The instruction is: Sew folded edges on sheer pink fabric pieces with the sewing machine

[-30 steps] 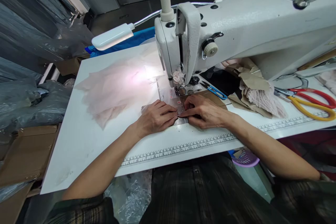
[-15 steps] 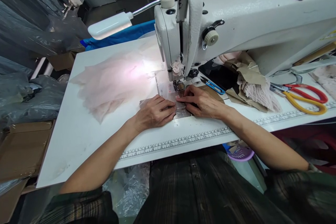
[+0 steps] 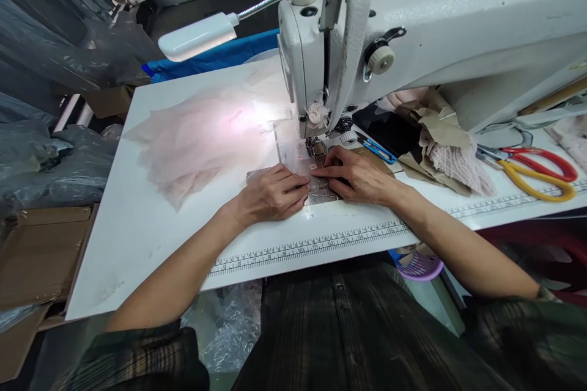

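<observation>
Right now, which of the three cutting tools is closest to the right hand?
The blue-handled thread snips, just beyond the right hand; the red scissors and yellow scissors lie far right.

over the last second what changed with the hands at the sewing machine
The right hand and left hand eased the small clear piece a little toward the presser foot, the right hand moving most. Nothing was picked up or let go. Both hands still press on the piece; the pink fabric, scissors and lamp are unmoved.
</observation>
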The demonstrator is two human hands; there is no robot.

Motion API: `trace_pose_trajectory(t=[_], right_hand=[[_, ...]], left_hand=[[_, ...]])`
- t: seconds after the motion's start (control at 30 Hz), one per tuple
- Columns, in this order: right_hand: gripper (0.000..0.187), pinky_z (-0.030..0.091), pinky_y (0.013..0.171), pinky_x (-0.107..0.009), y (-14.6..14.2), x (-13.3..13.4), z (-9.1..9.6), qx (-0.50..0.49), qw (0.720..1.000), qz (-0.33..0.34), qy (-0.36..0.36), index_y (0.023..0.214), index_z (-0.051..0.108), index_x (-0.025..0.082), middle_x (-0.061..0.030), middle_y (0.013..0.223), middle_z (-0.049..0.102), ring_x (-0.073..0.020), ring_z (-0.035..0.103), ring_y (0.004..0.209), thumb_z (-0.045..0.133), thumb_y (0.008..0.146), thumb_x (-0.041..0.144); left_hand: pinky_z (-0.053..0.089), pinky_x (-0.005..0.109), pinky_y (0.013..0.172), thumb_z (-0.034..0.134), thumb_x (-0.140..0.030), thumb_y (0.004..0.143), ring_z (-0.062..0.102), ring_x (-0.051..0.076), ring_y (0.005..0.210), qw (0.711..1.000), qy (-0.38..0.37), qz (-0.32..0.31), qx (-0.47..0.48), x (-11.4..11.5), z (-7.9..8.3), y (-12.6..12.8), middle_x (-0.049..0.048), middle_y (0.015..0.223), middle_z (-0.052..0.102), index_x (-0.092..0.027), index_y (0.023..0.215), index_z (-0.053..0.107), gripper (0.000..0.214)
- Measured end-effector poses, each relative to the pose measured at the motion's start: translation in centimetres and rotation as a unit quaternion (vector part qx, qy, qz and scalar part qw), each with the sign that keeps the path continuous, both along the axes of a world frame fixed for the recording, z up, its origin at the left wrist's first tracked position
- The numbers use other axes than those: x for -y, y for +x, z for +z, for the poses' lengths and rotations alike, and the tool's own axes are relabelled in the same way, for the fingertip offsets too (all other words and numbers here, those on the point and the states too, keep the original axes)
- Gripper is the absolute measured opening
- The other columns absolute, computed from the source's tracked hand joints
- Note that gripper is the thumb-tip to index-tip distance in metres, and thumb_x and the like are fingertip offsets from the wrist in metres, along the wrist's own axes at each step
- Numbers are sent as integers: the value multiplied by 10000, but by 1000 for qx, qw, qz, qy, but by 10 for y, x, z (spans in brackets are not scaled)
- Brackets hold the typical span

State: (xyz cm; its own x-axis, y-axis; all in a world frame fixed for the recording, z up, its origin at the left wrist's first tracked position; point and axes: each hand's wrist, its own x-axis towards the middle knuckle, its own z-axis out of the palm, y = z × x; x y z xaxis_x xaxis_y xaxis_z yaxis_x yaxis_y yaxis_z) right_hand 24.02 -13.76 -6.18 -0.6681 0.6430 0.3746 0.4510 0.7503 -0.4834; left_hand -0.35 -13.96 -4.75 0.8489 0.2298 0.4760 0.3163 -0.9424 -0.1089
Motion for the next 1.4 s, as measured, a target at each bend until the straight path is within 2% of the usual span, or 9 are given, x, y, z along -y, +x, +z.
trace_pose_trajectory(t=[0.3,0.57,0.77,0.9,1.17,1.4], right_hand=[[364,517,823,-384,1,0,0,29,999,15,16,1189,680,232,-99,1043,540,-218,546,933,504,880,157],[369,522,810,-404,-3,2,4,46,999,-11,5,1202,672,213,-114,1047,555,-237,562,928,517,873,150],[335,529,788,-395,-5,1,3,56,998,-38,-2,1212,660,215,-116,1035,560,-235,575,887,495,921,194],[362,529,790,-387,-8,0,3,94,994,-59,-4,1253,635,222,-114,1016,566,-235,582,867,466,935,195],[407,522,683,-341,-12,-3,6,153,984,-88,18,1331,581,174,-142,1024,578,-227,589,775,452,950,235],[409,514,693,-332,-9,-4,5,135,987,-91,4,1337,579,167,-150,1037,583,-229,603,810,439,960,238]], left_hand=[[489,363,725,530,-343,884,633,191,794,995,-81,54,-21,10,5,2,71,983,716,-161,1001,698,273],[434,415,829,553,-306,855,591,215,822,996,-75,43,-30,3,14,2,83,950,698,-149,1003,680,250],[456,387,807,540,-282,858,597,226,854,993,-103,14,-49,-9,8,-1,115,974,678,-103,1058,666,297],[456,386,784,522,-309,867,596,230,839,993,-103,24,-46,-13,4,-3,123,997,676,-99,1074,658,325],[437,393,787,517,-403,890,599,237,868,992,-97,53,-59,-17,2,-5,127,1079,662,-125,1101,643,371],[435,419,813,504,-416,905,600,264,936,990,-102,68,-72,-19,1,-5,148,1149,639,-105,1174,613,425]])
